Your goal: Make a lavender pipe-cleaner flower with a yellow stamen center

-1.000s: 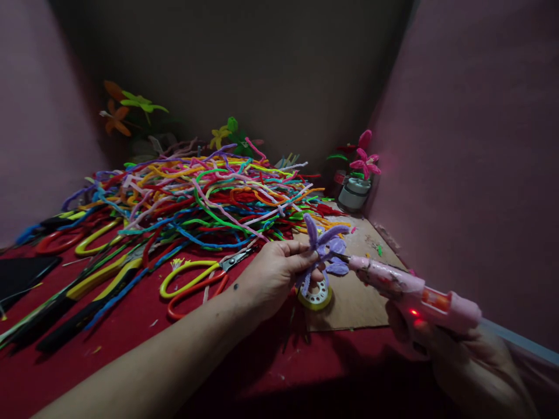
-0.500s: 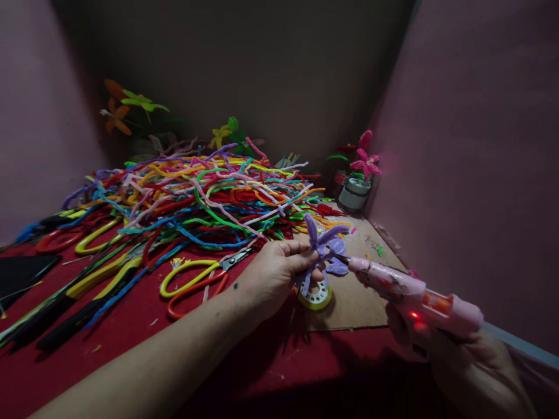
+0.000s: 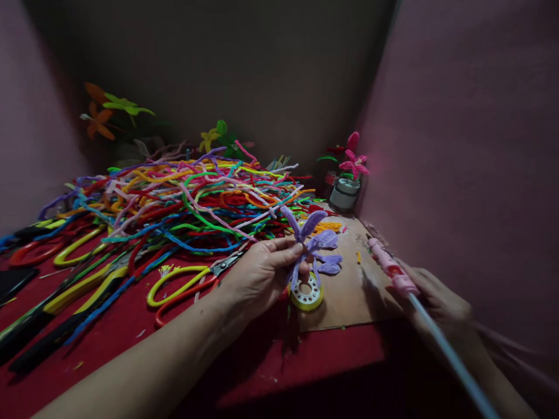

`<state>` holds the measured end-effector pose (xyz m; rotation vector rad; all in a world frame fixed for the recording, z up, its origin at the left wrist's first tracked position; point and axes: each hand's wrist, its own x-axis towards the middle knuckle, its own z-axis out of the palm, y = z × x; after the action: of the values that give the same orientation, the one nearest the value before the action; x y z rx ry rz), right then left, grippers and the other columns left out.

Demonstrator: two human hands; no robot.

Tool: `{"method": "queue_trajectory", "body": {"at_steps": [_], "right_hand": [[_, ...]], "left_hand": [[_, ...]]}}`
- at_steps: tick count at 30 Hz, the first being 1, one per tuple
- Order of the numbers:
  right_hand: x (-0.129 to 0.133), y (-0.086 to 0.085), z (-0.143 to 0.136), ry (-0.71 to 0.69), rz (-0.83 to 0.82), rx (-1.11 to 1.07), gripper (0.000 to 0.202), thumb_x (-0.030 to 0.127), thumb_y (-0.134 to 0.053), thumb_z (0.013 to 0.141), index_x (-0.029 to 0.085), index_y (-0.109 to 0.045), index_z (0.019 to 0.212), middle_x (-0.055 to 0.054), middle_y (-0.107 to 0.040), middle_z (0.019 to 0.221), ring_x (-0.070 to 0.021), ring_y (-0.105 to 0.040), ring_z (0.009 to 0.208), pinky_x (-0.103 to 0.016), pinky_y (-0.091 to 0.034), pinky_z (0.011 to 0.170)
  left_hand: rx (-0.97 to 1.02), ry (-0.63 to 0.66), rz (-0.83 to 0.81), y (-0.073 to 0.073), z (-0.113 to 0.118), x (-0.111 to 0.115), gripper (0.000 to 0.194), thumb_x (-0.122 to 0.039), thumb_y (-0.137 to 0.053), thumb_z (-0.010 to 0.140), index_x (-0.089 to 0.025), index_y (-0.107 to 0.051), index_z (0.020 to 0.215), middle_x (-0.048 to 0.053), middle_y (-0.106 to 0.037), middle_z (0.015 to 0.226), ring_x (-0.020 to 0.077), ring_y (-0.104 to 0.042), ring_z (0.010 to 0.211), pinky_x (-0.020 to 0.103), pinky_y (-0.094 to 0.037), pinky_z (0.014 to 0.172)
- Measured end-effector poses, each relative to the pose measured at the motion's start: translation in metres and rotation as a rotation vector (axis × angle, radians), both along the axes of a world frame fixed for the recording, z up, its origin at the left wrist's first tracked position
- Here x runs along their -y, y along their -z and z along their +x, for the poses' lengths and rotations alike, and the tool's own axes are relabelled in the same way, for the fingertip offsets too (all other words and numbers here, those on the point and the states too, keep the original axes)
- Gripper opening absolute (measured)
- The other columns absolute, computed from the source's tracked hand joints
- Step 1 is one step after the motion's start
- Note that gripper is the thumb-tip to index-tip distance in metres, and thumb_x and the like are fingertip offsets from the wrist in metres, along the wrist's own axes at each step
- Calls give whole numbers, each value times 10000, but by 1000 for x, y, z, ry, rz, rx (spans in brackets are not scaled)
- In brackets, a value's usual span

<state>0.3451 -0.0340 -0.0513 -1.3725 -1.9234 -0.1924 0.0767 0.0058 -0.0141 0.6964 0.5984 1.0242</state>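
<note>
Between the thumb and fingers of my left hand (image 3: 271, 265) is a purple fuzzy flower (image 3: 312, 244) with several looped petals, held upright over the cardboard. A yellow tape roll (image 3: 306, 293) with a white core lies just below it. My right hand (image 3: 441, 297) grips a pink glue gun (image 3: 392, 269) at the right, apart from the flower, its nozzle pointing away toward the back. A pale stick extends from the gun's rear end toward the lower right corner.
A heap of coloured pipe cleaners (image 3: 187, 198) covers the back left. Yellow-red scissors (image 3: 179, 285) and black-yellow pliers (image 3: 82, 308) lie on the red cloth (image 3: 144, 355). Cardboard (image 3: 345, 302) lies at centre right. Behind it, a grey pot (image 3: 345, 195) holds a pink flower (image 3: 354, 163).
My right hand has drawn the glue gun away from the purple flower and turned its nozzle toward the back. The camera view has shifted slightly right.
</note>
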Motion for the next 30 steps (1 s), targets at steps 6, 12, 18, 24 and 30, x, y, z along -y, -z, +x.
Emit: {"method": "queue_trajectory", "body": {"at_steps": [6,12,18,24,30], "right_hand": [[-33,24,27,269,-83,394,418,186,-411,784,88,-494,1183,-130,-581,930,-268,-558,880,-376,-480,707],[-39,19,26,274,-239,429,394,257,-435,785,123,-511,1147,-87,-546,848,-226,-544,804,-319,-467,616],[-37,24,23,336,-120,456,460,211,-404,767,50,-464,1194,-133,-549,866,-269,-526,843,-364,-463,627],[-32,23,18,422,-184,507,462,169,-393,765,8,-452,1195,-162,-553,922,-279,-521,889,-383,-469,692],[-30,23,21,415,-239,474,445,178,-372,795,42,-434,1214,-137,-546,922,-260,-532,885,-364,-477,697]], "left_hand": [[-23,-6,9,-2,0,0,67,-70,-505,795,-67,-569,814,37,-547,668,55,-515,502,183,-466,517],[-32,-7,-16,-3,1,0,54,-70,-514,789,-77,-564,810,35,-551,673,61,-521,500,187,-467,505],[-17,4,-21,-3,1,0,63,-63,-522,780,-77,-578,805,27,-554,636,61,-524,481,180,-465,497],[0,11,-42,-4,0,1,65,-58,-553,756,-85,-594,799,22,-562,620,63,-530,472,177,-460,495],[3,22,-24,-2,0,2,82,-56,-539,766,-75,-588,828,40,-571,680,51,-527,487,167,-460,501]]}}
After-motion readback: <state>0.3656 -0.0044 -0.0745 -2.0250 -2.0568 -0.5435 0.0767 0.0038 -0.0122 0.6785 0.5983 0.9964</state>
